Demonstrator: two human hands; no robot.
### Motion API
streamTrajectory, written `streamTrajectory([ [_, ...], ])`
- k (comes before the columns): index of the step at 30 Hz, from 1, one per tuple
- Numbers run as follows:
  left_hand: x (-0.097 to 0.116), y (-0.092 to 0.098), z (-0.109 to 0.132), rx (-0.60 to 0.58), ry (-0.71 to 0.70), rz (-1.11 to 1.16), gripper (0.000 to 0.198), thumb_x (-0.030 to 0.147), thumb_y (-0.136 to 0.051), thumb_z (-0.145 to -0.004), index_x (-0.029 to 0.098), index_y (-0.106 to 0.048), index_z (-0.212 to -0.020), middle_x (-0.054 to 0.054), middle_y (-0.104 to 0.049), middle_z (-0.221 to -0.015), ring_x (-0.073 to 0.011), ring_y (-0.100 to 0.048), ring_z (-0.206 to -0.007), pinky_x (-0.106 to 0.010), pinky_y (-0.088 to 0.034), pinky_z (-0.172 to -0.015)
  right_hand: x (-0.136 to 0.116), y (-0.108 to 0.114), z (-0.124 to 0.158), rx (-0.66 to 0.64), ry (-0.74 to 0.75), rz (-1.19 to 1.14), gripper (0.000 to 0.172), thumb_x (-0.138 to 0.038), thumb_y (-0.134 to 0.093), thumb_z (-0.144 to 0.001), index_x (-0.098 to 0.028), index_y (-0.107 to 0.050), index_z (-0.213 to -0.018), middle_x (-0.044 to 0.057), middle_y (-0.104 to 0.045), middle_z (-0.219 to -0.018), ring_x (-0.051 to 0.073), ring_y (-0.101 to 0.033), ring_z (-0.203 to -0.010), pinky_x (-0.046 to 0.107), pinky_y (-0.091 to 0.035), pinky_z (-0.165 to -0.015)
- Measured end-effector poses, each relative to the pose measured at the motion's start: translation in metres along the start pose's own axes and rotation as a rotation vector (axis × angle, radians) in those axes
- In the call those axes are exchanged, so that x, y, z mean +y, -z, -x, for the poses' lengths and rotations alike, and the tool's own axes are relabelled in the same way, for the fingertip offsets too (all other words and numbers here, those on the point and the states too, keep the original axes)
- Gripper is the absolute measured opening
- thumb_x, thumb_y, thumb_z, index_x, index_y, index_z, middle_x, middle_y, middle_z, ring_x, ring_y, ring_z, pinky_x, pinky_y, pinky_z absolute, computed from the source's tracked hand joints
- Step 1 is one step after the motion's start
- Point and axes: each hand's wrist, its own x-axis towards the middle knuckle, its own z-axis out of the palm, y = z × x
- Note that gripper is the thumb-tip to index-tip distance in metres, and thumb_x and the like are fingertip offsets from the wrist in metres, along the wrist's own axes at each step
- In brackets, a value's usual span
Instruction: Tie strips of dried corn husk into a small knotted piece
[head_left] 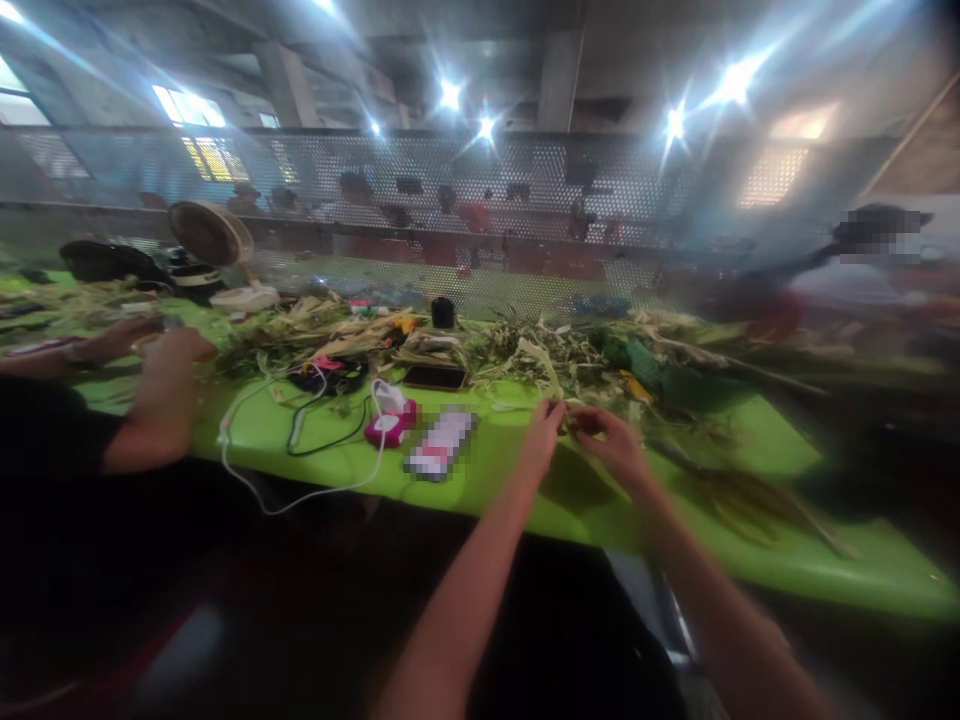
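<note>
- Fingers of my left hand (pixel 546 424): drawn together in a pinch on the lower end of a pale leaf strip (pixel 546 362).
- Leaf strip: rises from my left fingertips, away from me, leaning toward the heap behind; its lower end lies at the narrow gap between my two hands.
- Right hand (pixel 613 440), mine: just beside the left, fingers bent and thumb turned inward toward the same spot; blur hides the fingertips, so I cannot tell whether they grip anything.
- Green table (pixel 495 492): beneath my hands, its near edge crossing under my forearms.
- Leaf heap (pixel 491 350): dry and green pieces, spread across the table beyond my fingers.
- Green bundle (pixel 656 372): beyond my right hand and to its right, among the leaves.
- Phone (pixel 442 443): lying flat to the left of my left hand, apart from it; a dark phone (pixel 435 377) lies farther back, by the leaves.
- Pink socket block (pixel 379 430): left of the nearer phone, with a white charger (pixel 388 398) plugged in and a white cable (pixel 322 495) looping along the table edge.
- Black cup (pixel 443 313): upright behind the dark phone.
- Co-worker's arm (pixel 163 400): bare, bent over the table at far left, near a round fan (pixel 210 235).
</note>
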Motion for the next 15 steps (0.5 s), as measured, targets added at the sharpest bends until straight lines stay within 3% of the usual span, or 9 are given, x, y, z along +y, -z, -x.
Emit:
streamTrajectory([
  [3, 0.001, -0.003, 0.0, -0.004, -0.065, -0.073, 0.019, 0.036, -0.058, -0.083, 0.018, -0.056, -0.079, 0.002, -0.05, -0.068, -0.0114, -0.043, -0.063, -0.026, -0.036, -0.062, -0.01, 0.003, -0.008, 0.078, 0.021, 0.05, 0.038, -0.036, -0.069, -0.079, -0.022, -0.066, -0.114, 0.004, -0.07, -0.088, 0.02, -0.066, -0.08, 0.036, -0.053, -0.079],
  [7, 0.002, -0.01, 0.003, 0.003, -0.116, -0.105, 0.015, 0.029, -0.062, -0.08, 0.018, -0.055, -0.075, 0.003, -0.049, -0.066, -0.0113, -0.042, -0.065, -0.026, -0.035, -0.067, -0.028, 0.007, -0.025, 0.129, 0.071, 0.171, 0.051, -0.035, -0.069, -0.079, -0.02, -0.059, -0.126, 0.0, -0.065, -0.077, 0.016, -0.059, -0.067, 0.03, -0.05, -0.069],
  [12, 0.002, -0.009, 0.003, 0.042, -0.126, -0.121, 0.017, 0.023, -0.06, -0.078, 0.018, -0.05, -0.066, 0.004, -0.044, -0.063, -0.0109, -0.037, -0.065, -0.025, -0.03, -0.065, -0.054, 0.011, -0.026, 0.089, 0.201, 0.257, 0.016, -0.026, -0.063, -0.083, -0.021, -0.071, -0.096, 0.001, -0.064, -0.079, 0.014, -0.055, -0.066, 0.026, -0.044, -0.062],
  [15, 0.004, -0.005, 0.002, 0.058, -0.085, -0.086, 0.019, 0.023, -0.057, -0.078, 0.018, -0.045, -0.063, 0.004, -0.04, -0.06, -0.0101, -0.034, -0.061, -0.025, -0.028, -0.061, -0.059, 0.015, -0.013, 0.065, 0.286, 0.285, 0.01, -0.025, -0.064, -0.084, -0.022, -0.072, -0.09, 0.002, -0.067, -0.083, 0.016, -0.058, -0.072, 0.028, -0.046, -0.067],
])
